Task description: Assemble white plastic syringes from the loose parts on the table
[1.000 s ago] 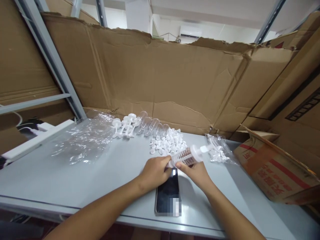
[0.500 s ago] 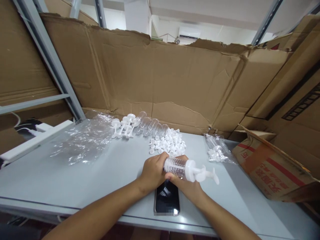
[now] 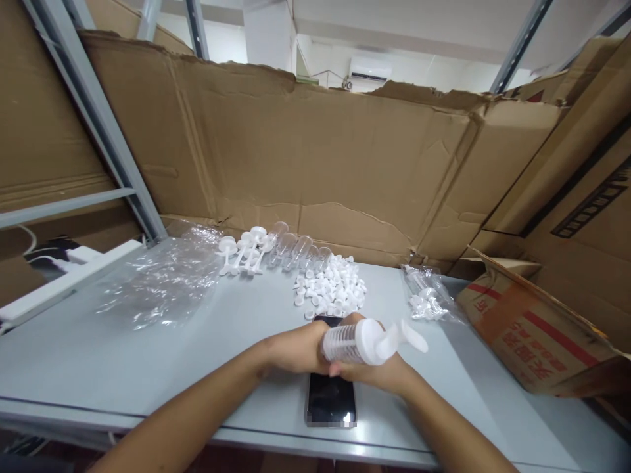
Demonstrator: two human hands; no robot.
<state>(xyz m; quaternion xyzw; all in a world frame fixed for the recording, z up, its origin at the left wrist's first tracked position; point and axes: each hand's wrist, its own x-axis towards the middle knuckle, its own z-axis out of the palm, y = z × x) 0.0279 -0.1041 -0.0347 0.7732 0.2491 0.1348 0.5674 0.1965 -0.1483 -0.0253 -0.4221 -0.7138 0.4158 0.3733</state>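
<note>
Both of my hands are wrapped round a clear plastic syringe (image 3: 341, 344) above the table. Its barrel is ribbed, with a white collar and a white plunger handle pointing to the right. My left hand (image 3: 302, 347) closes on the left end of the barrel and hides it. My right hand (image 3: 377, 374) grips from below and behind, its thumb under the barrel. Beneath the hands lies a black phone (image 3: 331, 399), partly covered by them. Just beyond is a pile of small white plastic caps (image 3: 338, 286).
At the back stand clear barrels (image 3: 300, 249) and white plungers (image 3: 246, 249). Crumpled clear plastic bags (image 3: 162, 282) lie on the left, near a white power strip (image 3: 73, 279). A bag of white parts (image 3: 426, 299) and a cardboard box (image 3: 537, 335) are on the right. Cardboard (image 3: 320, 151) walls the back.
My hands and the syringe have come slightly lower and nearer to me. The plunger handle has swung upward, and more of the phone's far end shows.
</note>
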